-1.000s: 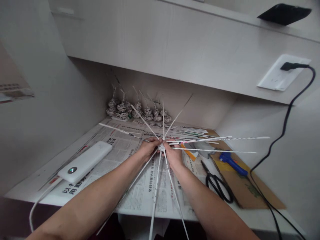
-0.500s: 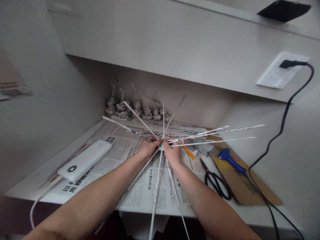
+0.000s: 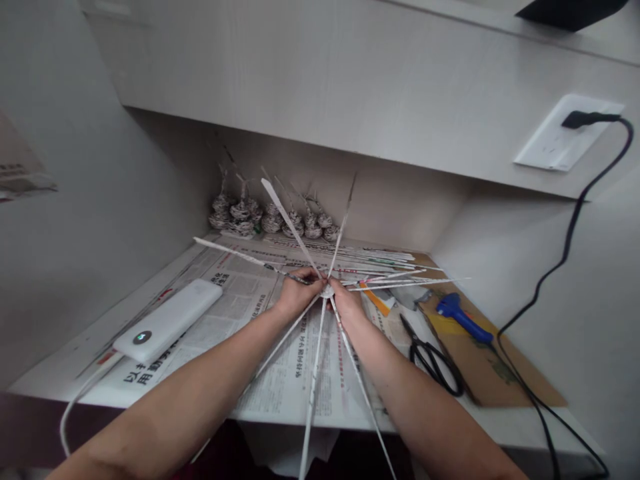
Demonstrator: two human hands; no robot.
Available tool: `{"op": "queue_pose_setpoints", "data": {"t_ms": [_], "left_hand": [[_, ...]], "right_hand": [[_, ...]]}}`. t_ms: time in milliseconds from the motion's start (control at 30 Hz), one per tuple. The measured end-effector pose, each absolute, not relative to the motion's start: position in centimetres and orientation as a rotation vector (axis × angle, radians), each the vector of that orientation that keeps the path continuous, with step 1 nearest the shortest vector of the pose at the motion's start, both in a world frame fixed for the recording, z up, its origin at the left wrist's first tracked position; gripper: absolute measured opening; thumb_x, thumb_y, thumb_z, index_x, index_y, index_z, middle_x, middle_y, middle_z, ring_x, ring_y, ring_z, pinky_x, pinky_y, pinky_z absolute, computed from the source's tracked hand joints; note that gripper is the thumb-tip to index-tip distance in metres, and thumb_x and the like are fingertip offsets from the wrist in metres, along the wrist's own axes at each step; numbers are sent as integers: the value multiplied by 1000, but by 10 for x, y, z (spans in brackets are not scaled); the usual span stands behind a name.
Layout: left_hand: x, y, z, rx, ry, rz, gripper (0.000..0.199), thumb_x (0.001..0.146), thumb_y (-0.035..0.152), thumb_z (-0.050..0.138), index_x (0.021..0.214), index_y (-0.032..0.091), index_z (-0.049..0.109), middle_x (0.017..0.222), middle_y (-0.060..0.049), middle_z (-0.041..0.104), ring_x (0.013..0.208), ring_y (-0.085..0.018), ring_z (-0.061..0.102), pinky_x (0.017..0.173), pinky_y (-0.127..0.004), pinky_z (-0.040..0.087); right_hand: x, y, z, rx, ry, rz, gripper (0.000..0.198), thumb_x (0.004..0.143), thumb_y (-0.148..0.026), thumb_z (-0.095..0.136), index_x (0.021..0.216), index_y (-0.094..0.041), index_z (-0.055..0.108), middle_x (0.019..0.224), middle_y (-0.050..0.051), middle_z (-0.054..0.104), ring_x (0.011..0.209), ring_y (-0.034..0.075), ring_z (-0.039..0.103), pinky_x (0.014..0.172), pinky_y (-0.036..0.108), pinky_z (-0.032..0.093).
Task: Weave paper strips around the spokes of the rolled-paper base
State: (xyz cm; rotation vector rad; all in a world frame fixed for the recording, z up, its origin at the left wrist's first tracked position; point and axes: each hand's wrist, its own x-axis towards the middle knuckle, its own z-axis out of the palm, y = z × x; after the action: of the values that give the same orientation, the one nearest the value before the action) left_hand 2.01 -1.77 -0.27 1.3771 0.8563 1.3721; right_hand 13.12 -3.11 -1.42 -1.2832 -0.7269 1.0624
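A: Where's the workpiece?
B: Centre of view, over the newspaper (image 3: 250, 313). It's a spoked paper-rod frame (image 3: 327, 291): pale rolled rods radiating from a small hub. Can't tell if the hub touches the newspaper.

A: Left hand?
B: Left hand (image 3: 303, 291) is pinching the hub from the left, fingers curled in. One rod sticks out past it to the left, with dark print near the hand.

A: Right?
B: Right hand (image 3: 346, 301) grips the hub's right side, thumb at the rim. Fingers partly hidden under the work. Several rods point right, beyond that hand.

A: Other rods?
B: Two angle up toward the back, three run down toward the wearer, between the forearms.

A: Right of the work?
B: Black scissors (image 3: 434, 363) beside the right forearm. Blue glue gun (image 3: 463, 319) on the cardboard (image 3: 520, 387). Black cord (image 3: 570, 247) drops from the wall socket (image 3: 563, 137); can't tell if it feeds the gun.

A: Left side and back?
B: White power bank (image 3: 173, 317) on the left, round display lit, white cable (image 3: 70, 413) beside it. Back: row of woven paper gourds (image 3: 243, 219), loose rods (image 3: 390, 256) lying in front, to the right.
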Motion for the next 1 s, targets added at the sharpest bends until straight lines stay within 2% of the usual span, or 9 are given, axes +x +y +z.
{"op": "queue_pose_setpoints", "data": {"t_ms": [267, 500, 733, 900, 1000], "left_hand": [[18, -20, -1, 1507, 830, 1398, 12, 63, 14, 74, 73, 19, 74, 72, -2, 68, 68, -14, 59, 69, -22, 46], [16, -16, 0, 1441, 921, 1425, 9, 63, 13, 72, 70, 18, 73, 67, -3, 68, 64, -15, 59, 63, -23, 46], [13, -10, -4, 1417, 896, 1398, 13, 58, 10, 76, 67, 19, 73, 73, -3, 71, 71, -17, 64, 73, -25, 48], [11, -7, -7, 1377, 929, 1317, 8, 61, 20, 77, 68, 17, 75, 69, -4, 72, 64, -17, 63, 63, -25, 47], [14, -8, -9, 1160, 886, 1286, 15, 59, 26, 80, 65, 15, 71, 63, -3, 68, 54, -14, 58, 53, -23, 43]], "right_hand": [[128, -37, 0, -1288, -583, 1174, 13, 68, -28, 68, 65, -18, 60, 42, -5, 55, 31, 9, 41, 28, 20, 28], [130, -37, 5, -1231, -543, 1346, 8, 68, -20, 60, 60, -16, 60, 43, -2, 56, 34, 9, 45, 30, 18, 35], [130, -40, 5, -1233, -565, 1303, 21, 67, -35, 71, 61, -18, 60, 43, -3, 55, 33, 9, 46, 30, 19, 39], [130, -35, -2, -1282, -563, 1182, 11, 64, -23, 68, 59, -17, 60, 44, -3, 57, 33, 10, 48, 31, 19, 39], [131, -33, -4, -1257, -569, 1168, 7, 63, -22, 67, 64, -16, 63, 49, -3, 62, 37, 10, 51, 32, 19, 40]]}}
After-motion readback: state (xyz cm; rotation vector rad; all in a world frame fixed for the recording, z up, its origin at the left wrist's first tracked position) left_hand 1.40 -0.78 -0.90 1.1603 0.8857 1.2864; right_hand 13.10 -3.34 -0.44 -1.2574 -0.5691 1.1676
